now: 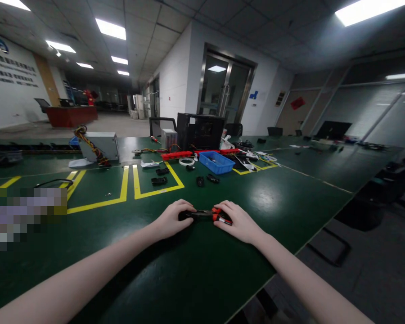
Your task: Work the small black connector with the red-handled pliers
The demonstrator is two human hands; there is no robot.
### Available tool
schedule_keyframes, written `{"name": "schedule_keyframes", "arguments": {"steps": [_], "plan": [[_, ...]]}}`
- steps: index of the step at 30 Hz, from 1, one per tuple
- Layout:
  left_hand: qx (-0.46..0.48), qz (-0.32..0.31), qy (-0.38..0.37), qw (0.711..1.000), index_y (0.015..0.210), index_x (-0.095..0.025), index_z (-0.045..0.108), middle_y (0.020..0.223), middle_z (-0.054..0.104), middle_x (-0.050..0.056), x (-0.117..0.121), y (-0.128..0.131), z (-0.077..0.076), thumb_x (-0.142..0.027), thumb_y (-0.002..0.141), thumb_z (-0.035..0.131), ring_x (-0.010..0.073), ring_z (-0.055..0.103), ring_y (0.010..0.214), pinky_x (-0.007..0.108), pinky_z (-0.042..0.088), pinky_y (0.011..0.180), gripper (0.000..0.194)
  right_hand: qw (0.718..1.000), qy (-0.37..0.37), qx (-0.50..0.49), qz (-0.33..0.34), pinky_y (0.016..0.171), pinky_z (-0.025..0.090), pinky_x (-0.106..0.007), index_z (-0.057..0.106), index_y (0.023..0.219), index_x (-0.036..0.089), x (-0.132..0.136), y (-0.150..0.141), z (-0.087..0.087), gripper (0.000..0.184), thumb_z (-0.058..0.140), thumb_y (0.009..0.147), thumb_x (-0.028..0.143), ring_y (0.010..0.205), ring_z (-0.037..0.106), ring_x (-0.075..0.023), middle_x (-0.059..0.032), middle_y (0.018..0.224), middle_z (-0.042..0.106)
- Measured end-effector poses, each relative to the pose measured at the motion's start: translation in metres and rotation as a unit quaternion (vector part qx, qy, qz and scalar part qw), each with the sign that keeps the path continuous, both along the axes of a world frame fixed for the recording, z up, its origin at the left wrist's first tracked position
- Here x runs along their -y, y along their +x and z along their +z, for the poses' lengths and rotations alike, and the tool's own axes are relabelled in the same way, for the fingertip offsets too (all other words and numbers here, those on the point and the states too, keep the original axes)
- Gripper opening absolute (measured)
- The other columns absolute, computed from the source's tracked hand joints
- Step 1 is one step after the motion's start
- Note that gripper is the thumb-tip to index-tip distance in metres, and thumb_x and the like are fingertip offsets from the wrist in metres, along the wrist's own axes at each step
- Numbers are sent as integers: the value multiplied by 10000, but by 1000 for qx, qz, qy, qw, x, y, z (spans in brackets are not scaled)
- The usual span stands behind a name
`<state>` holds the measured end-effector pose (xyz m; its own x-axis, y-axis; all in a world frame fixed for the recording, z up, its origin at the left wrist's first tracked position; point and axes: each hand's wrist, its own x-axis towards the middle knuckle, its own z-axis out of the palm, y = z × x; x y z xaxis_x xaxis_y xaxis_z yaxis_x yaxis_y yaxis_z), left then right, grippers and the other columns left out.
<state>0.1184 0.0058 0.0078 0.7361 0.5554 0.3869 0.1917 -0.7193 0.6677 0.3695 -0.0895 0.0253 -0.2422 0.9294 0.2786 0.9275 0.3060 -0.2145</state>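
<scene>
Both hands rest on the dark green table (pixel 195 270) near its front edge. My left hand (pixel 173 219) is curled over a small black part (pixel 183 215). My right hand (pixel 238 222) is closed around the red-and-black handles of a pair of pliers (pixel 212 215). The pliers' jaws point left and meet the black part between the two hands. Fingers hide most of the black part.
Farther back lie several small black parts (pixel 159 181) inside yellow floor-tape boxes, a blue bin (pixel 217 162), a red strip (pixel 176 155), a roll of tape (pixel 186 161), a black computer case (pixel 200 131) and a grey power supply with wires (pixel 99 146). The table edge runs diagonally at right.
</scene>
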Motion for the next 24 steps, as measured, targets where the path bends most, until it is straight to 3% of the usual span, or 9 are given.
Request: {"name": "schedule_keyframes", "arguments": {"steps": [7,14,18,24], "plan": [[2,-2,-22,1000,927,-179,706,1011,659,66,-6,8,-2,-237,853,542,190,614,965,315,469,920,189,999,28,0,-32,862,462,-369,577,1167,223,3,-2,-2,501,648,780,534,1008,568,-220,-74,1105,600],[-68,-37,9,997,794,-190,682,897,662,43,-16,18,-4,-340,781,561,223,627,852,337,496,804,194,995,15,67,-74,854,502,-424,551,1194,165,25,-17,10,372,560,900,394,1011,586,-205,-83,1184,579],[-53,-33,-36,997,858,-191,669,881,679,44,-12,21,-9,-366,806,515,231,644,843,339,515,777,239,991,19,84,-100,852,514,-425,545,1212,168,31,-21,13,369,558,905,373,1022,588,-208,-85,1210,571],[-34,-11,-30,999,907,-189,655,911,680,44,-4,19,-16,-390,854,484,230,642,876,343,507,808,269,992,24,81,-94,853,513,-425,547,1210,168,28,-22,10,368,558,905,374,1023,588,-210,-84,1209,572]]}}
